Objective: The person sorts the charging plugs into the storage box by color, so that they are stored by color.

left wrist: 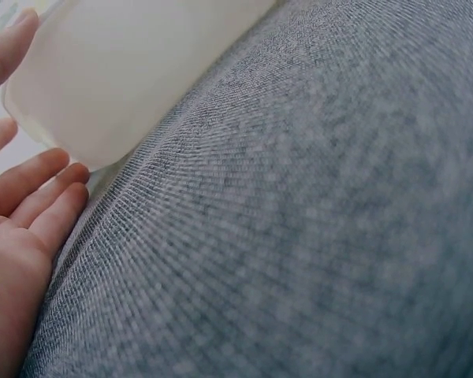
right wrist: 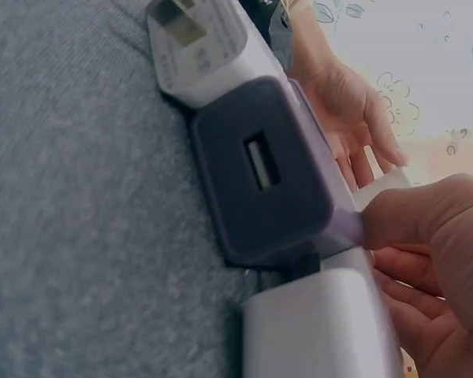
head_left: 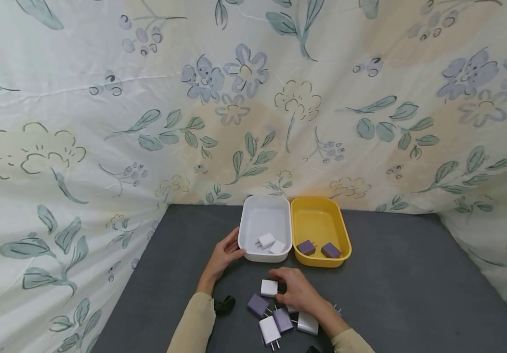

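Note:
My left hand (head_left: 224, 256) rests against the left wall of the white tray (head_left: 264, 202), fingers extended along it. Two white chargers, one being a charger (head_left: 266, 240) with prongs showing, lie inside that tray. Just in front of the trays, my right hand (head_left: 299, 289) has thumb and fingers at two sides of a white charger (head_left: 268, 288), pinching it. Below that hand are a purple charger (head_left: 258, 305), another purple charger (head_left: 283, 319), a white charger (head_left: 269, 329) and a white charger (head_left: 308, 323). In the right wrist view a purple charger (right wrist: 264, 169) partly hides the thumb's work.
A yellow tray (head_left: 319, 202) stands directly right of the white one, with a purple charger (head_left: 306, 247) and a second purple charger (head_left: 330, 250) in it. The dark grey cloth (head_left: 403, 274) covers the table, and a floral curtain (head_left: 244, 122) hangs behind.

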`<control>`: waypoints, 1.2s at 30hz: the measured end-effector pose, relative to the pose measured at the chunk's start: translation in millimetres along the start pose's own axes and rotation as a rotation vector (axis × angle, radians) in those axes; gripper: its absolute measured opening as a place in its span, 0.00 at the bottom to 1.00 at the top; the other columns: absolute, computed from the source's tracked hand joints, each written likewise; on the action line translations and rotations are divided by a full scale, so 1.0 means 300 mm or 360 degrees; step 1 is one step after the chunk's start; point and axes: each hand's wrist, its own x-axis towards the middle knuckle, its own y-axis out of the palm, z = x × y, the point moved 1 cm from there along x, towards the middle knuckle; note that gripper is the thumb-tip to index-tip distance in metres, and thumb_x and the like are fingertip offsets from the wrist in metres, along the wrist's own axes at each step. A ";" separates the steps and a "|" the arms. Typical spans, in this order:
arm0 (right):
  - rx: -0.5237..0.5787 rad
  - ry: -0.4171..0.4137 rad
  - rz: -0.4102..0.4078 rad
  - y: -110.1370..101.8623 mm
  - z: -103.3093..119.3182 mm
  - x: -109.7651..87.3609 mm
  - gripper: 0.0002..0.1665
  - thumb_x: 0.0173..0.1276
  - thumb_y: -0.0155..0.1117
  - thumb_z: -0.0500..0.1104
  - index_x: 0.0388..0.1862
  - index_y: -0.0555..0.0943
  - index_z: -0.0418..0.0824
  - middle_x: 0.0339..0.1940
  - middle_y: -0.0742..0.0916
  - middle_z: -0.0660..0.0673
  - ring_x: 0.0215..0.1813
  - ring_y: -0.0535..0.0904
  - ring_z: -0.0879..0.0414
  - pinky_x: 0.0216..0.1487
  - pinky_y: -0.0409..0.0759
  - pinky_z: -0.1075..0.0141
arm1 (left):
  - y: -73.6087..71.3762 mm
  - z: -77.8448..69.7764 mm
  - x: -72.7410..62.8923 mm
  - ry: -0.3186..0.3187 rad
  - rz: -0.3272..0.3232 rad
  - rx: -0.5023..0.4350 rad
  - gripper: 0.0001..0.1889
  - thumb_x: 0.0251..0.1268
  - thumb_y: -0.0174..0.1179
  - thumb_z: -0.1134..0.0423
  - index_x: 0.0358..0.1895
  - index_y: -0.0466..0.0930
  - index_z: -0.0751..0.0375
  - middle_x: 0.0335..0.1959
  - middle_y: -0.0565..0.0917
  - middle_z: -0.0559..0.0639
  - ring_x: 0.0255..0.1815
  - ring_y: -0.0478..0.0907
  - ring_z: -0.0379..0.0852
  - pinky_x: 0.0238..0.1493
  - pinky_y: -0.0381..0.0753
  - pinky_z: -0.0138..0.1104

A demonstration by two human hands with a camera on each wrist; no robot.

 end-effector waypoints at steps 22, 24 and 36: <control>0.0012 -0.0034 -0.0047 -0.007 -0.014 -0.004 0.28 0.48 0.79 0.37 0.51 0.83 0.38 0.45 0.88 0.46 0.44 0.85 0.57 0.44 0.84 0.66 | -0.010 0.069 0.017 0.0129 -0.0007 0.0031 0.40 0.63 0.62 0.73 0.77 0.53 0.61 0.76 0.59 0.65 0.75 0.59 0.62 0.69 0.69 0.35; 0.0037 -0.0042 -0.0042 -0.007 -0.016 -0.004 0.28 0.49 0.79 0.36 0.51 0.83 0.37 0.45 0.88 0.46 0.44 0.85 0.56 0.44 0.84 0.67 | -0.010 0.066 0.016 0.0116 -0.0014 0.0028 0.40 0.63 0.63 0.72 0.77 0.54 0.60 0.76 0.59 0.64 0.75 0.59 0.62 0.69 0.69 0.35; 0.0133 -0.0089 -0.0132 0.002 -0.038 -0.008 0.26 0.49 0.79 0.37 0.49 0.84 0.37 0.43 0.89 0.47 0.43 0.86 0.57 0.44 0.84 0.68 | 0.003 -0.005 0.000 0.0012 0.0023 -0.0012 0.41 0.63 0.62 0.74 0.77 0.50 0.66 0.77 0.56 0.66 0.76 0.56 0.62 0.69 0.68 0.32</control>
